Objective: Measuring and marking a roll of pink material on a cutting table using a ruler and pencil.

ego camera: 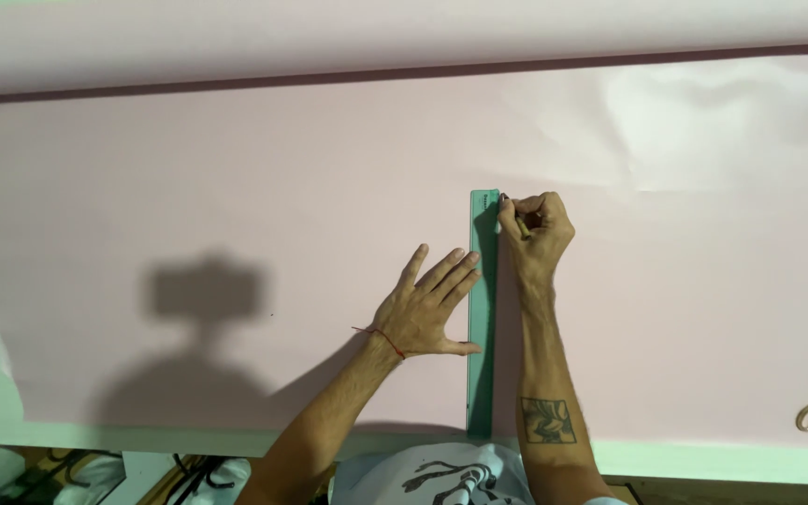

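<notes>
Pressing flat, fingers spread, the left hand (425,313) pins the green ruler (482,318) on pink paper (236,187). Right hand (537,229) pinches a pencil (520,226) at the ruler's far end; no drawn line shows.

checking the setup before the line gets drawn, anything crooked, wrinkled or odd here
Only the pink sheet ripples near its upper right. The green ruler lies flat under the left hand; the right hand holds a pencil beside it.
</notes>
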